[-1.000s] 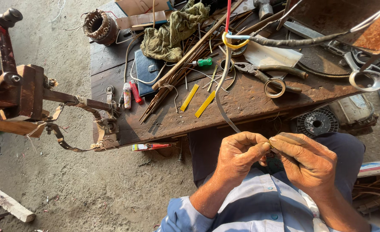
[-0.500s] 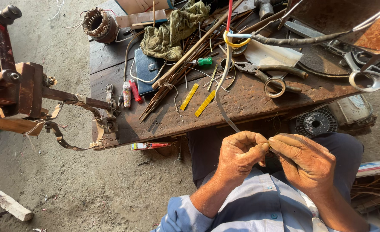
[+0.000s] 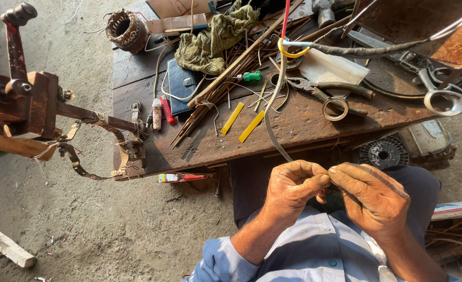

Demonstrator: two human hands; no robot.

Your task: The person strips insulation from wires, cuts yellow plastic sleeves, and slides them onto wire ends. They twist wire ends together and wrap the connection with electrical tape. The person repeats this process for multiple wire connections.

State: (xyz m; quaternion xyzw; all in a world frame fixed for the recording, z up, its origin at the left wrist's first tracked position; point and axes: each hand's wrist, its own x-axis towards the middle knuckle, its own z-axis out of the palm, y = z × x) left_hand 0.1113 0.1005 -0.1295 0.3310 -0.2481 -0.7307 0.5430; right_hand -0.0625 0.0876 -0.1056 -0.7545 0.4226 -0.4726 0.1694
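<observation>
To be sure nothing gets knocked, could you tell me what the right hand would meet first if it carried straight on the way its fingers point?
Most likely the left hand: the right hand points left, fingertips almost touching it around the grey strip.

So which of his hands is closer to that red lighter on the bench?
Left. The left hand sits below and to the right of the red lighter, across the wooden bench edge. The right hand is further right, touching the left at the fingertips.
</observation>
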